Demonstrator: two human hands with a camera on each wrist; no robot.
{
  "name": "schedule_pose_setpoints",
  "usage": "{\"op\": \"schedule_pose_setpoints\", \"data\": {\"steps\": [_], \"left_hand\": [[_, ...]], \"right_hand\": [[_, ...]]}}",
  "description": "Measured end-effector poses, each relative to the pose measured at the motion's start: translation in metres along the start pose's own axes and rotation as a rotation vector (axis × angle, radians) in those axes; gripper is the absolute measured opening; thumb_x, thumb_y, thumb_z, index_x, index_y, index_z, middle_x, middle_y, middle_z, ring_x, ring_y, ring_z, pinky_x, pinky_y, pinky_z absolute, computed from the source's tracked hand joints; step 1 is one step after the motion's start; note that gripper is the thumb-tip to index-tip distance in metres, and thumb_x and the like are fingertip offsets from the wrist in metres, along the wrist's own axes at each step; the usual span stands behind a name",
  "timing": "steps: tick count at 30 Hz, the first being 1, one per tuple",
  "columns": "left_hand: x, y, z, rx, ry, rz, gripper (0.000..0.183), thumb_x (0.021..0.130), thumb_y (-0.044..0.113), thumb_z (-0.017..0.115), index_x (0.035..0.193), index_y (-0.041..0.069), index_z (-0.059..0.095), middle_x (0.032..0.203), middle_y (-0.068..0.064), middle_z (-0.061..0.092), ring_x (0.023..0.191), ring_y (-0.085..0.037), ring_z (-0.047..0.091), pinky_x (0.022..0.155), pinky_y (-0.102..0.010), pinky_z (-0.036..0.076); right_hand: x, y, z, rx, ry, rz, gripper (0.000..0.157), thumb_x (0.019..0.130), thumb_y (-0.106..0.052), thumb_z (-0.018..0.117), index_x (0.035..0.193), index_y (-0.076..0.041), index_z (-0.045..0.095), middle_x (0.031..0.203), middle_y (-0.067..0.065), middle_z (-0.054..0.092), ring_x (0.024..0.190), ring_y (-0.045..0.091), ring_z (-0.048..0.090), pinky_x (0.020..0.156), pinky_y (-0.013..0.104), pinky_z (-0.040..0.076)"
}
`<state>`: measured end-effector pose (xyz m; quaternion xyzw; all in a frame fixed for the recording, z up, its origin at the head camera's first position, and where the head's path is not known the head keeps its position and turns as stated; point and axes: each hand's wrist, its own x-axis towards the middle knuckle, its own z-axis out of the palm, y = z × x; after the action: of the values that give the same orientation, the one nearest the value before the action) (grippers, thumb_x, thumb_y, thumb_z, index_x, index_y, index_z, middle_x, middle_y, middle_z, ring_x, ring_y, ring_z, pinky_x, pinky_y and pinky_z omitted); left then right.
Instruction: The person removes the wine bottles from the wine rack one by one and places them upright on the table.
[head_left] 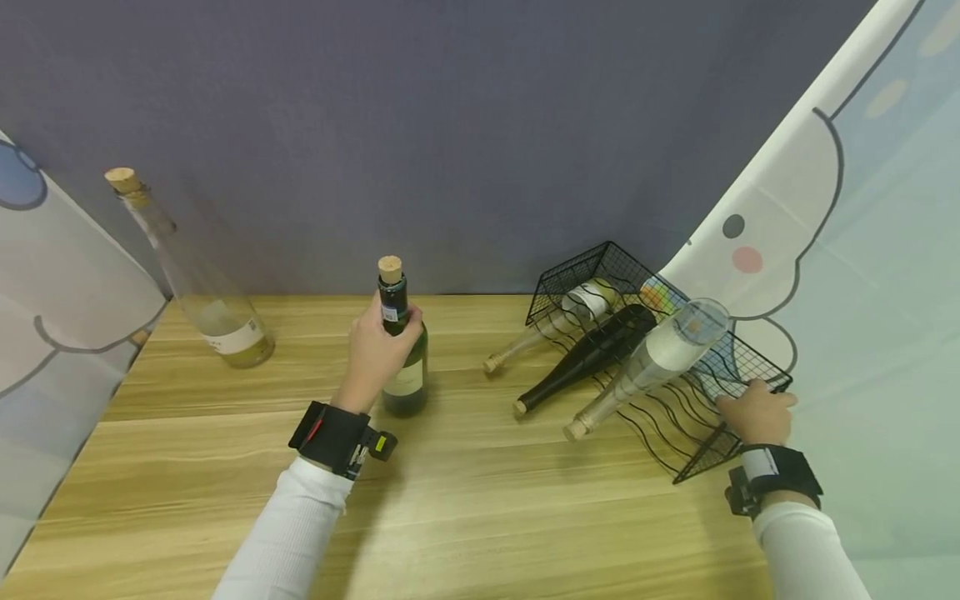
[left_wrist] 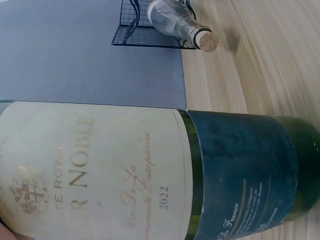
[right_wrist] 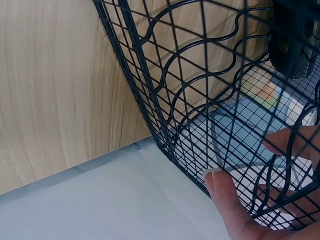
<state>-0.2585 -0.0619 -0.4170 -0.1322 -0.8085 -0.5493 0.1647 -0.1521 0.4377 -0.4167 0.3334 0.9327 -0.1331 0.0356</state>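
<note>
In the head view my left hand (head_left: 377, 346) grips the neck of a corked green wine bottle (head_left: 407, 382), which stands upright near the table's back edge. Its cream label and blue lower band (left_wrist: 245, 170) fill much of the left wrist view. Over on the right, my right hand (head_left: 757, 412) holds the end of a black wire bottle rack (head_left: 573, 268). The right wrist view has the thumb (right_wrist: 227, 197) outside the mesh and fingers on the inner side. Lying in the rack are a clear bottle (head_left: 671, 342), a dark bottle (head_left: 600, 346) and a smaller clear bottle (head_left: 588, 302), corks toward me.
A tall clear corked bottle (head_left: 234, 333) stands at the table's back left. A grey-blue cloth (head_left: 450, 150) hangs behind the wooden table (head_left: 480, 508). A printed curtain (head_left: 877, 350) runs close along the rack's right side.
</note>
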Motion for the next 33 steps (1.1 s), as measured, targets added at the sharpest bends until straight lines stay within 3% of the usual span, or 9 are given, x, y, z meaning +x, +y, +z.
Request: {"op": "schedule_pose_setpoints", "data": {"steps": [16,33], "left_hand": [[-0.001,-0.005,-0.003,-0.011,0.053,-0.022,0.018,0.091,0.015,0.063,0.106,0.005,0.06,0.095,-0.014,0.072,0.081,-0.028,0.069,0.075,-0.039,0.051],[0.001,-0.009,-0.016,0.008,0.119,-0.028,0.02,0.089,0.012,0.062,0.105,0.001,0.062,0.093,-0.015,0.072,0.079,-0.025,0.066,0.074,-0.035,0.048]], "right_hand": [[-0.002,-0.005,0.0,0.002,-0.017,0.013,0.069,0.094,-0.027,0.047,0.137,0.021,0.024,0.127,0.056,0.024,0.105,0.07,0.045,0.077,0.064,0.049],[-0.001,-0.001,0.0,0.0,-0.016,0.017,0.069,0.094,-0.027,0.048,0.137,0.022,0.024,0.125,0.056,0.025,0.103,0.068,0.046,0.077,0.064,0.05]]}}
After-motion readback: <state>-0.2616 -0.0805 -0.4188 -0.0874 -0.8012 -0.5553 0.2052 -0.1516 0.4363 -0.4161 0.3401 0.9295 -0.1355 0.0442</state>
